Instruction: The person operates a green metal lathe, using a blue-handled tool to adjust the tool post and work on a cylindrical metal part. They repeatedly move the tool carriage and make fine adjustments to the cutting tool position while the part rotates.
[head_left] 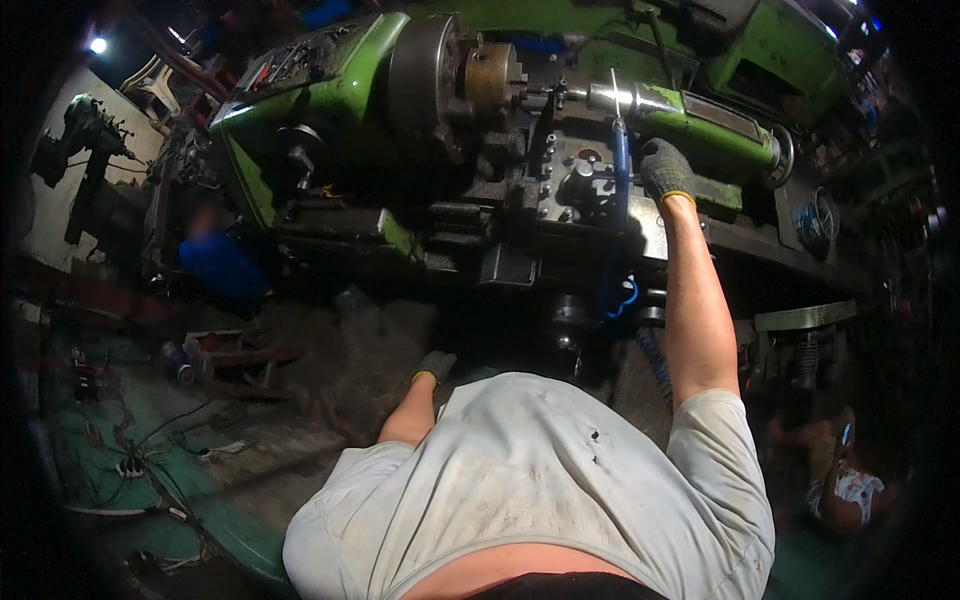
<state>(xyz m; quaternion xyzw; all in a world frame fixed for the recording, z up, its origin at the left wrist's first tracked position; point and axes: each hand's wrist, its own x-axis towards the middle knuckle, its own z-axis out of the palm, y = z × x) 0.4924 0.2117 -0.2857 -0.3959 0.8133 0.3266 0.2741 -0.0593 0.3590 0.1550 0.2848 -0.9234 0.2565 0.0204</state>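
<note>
My right hand (667,172), in a grey knit glove with a yellow cuff, reaches out over the green lathe (345,85). Its fingers are curled beside the tailstock (705,135); what they hold, if anything, is hidden. Just left of that hand stands a blue hose-like tool (621,160) with a thin pale tip, apart from the glove's visible edge. Low at my left side hangs my left hand (436,366), gloved alike, away from the machine. Its fingers are dark and small. The large chuck (423,90) and a brass-coloured piece (489,78) sit left of the tool carriage (575,185).
A person in blue (220,255) is low at the left, near the lathe's end. Another person (848,495) sits at the lower right. Cables (150,470) lie on the green floor at left. A handwheel (784,157) juts from the tailstock's right end.
</note>
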